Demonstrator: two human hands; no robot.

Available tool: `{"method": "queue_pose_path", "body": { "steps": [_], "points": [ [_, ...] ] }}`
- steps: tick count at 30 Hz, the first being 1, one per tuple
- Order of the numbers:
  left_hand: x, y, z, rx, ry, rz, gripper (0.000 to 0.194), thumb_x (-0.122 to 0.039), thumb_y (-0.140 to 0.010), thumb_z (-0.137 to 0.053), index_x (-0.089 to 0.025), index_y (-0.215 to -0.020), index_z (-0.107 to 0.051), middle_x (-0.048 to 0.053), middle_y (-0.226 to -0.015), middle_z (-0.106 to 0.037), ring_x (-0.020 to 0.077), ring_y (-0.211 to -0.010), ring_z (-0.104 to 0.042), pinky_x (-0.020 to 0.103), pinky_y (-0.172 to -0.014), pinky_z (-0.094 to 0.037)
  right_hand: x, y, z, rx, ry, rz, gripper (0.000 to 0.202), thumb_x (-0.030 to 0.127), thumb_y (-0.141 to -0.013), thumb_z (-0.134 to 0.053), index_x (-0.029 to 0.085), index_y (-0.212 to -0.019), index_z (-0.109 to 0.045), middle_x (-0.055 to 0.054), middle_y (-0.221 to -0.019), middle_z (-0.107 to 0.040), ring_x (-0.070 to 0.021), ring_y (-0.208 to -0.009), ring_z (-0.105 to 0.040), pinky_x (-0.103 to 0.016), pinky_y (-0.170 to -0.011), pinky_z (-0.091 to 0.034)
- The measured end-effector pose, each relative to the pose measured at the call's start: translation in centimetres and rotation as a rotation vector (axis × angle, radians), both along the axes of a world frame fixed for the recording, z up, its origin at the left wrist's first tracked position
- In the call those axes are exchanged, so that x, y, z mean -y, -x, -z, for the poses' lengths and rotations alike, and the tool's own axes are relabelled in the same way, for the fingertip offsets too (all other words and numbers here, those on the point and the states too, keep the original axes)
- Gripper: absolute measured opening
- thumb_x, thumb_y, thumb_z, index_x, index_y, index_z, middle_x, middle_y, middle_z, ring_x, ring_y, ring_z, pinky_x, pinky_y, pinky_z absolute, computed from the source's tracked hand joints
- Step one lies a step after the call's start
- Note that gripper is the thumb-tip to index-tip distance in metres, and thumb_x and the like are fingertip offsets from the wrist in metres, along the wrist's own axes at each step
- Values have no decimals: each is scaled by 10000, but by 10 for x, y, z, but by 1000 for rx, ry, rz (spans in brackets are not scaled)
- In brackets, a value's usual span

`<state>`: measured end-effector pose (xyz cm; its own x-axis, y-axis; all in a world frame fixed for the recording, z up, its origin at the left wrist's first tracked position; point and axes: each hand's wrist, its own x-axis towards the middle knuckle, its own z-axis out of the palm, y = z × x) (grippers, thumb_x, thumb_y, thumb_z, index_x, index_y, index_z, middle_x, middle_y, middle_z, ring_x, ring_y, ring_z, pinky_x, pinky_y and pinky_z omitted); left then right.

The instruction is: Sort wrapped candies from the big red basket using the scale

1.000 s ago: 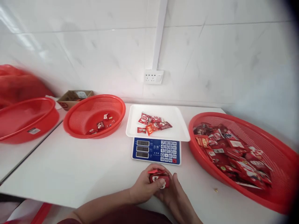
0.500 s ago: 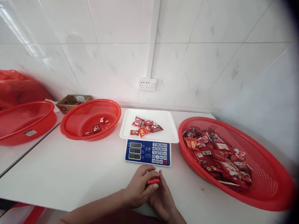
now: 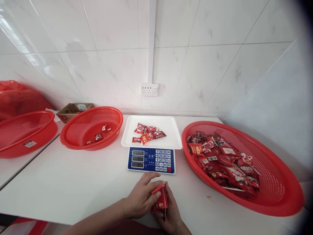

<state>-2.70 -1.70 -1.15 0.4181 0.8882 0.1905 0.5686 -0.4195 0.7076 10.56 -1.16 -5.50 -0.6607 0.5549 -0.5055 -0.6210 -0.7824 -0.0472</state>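
In front of the scale, my left hand (image 3: 140, 198) pinches a red snack packet (image 3: 162, 197) between thumb and fingers. My right hand (image 3: 173, 212) cups the same packet from the right and below; some of its fingers are hidden. More red wrapping shows under my left thumb, and I cannot make out whether it is a second packet. Beyond my hands stands a blue and white digital scale (image 3: 151, 160). On its white tray (image 3: 168, 125) lie several red and brown snack packets (image 3: 148, 136).
To the right, a large red basket (image 3: 274, 209) holds many red packets. At the left, another red basket (image 3: 73, 133) has several small packets. Farther left are a third red basket (image 3: 14, 147), a cardboard box (image 3: 67, 112) and a red bag (image 3: 19, 98). A tiny golden piece (image 3: 209, 197) lies on the table.
The red packet between my hands is turned up and shows more of its face. My hands stay together in front of the scale. The whole view has shifted slightly.
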Motion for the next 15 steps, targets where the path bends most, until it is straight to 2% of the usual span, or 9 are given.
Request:
{"method": "queue_pose_path", "body": {
  "steps": [3,6,10,12,15],
  "points": [
    [-5,3,0,6,-100,87,546,-471,-859,-435,-245,-1345,-330,136,-1336,-398,279,-1201,-393,431,-980,-365,0,0,-1,-44,-11,-14,381,460,-581,-762,137,-720,-616,18,-552,-608,-13,-325,-425,-88,-261,-188],
    [-22,10,-8,-36,-231,90,654,-558,-824,-443,-238,-1369,-277,153,-1357,-384,294,-1221,-373,455,-1000,-328,-2,0,-5,-66,-79,26,331,441,-640,-727,150,-724,-594,18,-591,-586,-28,-395,-452,-88,-268,-139],
    [-64,20,-32,-129,-352,-38,442,-436,-873,-433,-218,-1257,-451,113,-1305,-467,260,-1223,-375,440,-1023,-309,-3,-1,-9,-92,-218,29,317,441,-676,-696,155,-686,-558,1,-639,-573,-64,-497,-492,-97,-278,-120],
    [-90,25,-46,-165,-408,-112,326,-342,-882,-439,-207,-1163,-534,86,-1232,-537,240,-1203,-399,432,-1032,-309,-4,-2,-10,-112,-227,33,305,429,-686,-690,158,-689,-549,4,-662,-571,-61,-503,-485,-99,-280,-109],
    [-129,30,-64,-250,-420,-179,289,-225,-867,-422,-192,-1115,-566,64,-1149,-594,221,-1155,-444,411,-1023,-332,-3,-3,-10,-99,-209,48,301,420,-679,-699,162,-714,-547,6,-674,-572,-63,-511,-484,-104,-289,-100]
  ]
}}
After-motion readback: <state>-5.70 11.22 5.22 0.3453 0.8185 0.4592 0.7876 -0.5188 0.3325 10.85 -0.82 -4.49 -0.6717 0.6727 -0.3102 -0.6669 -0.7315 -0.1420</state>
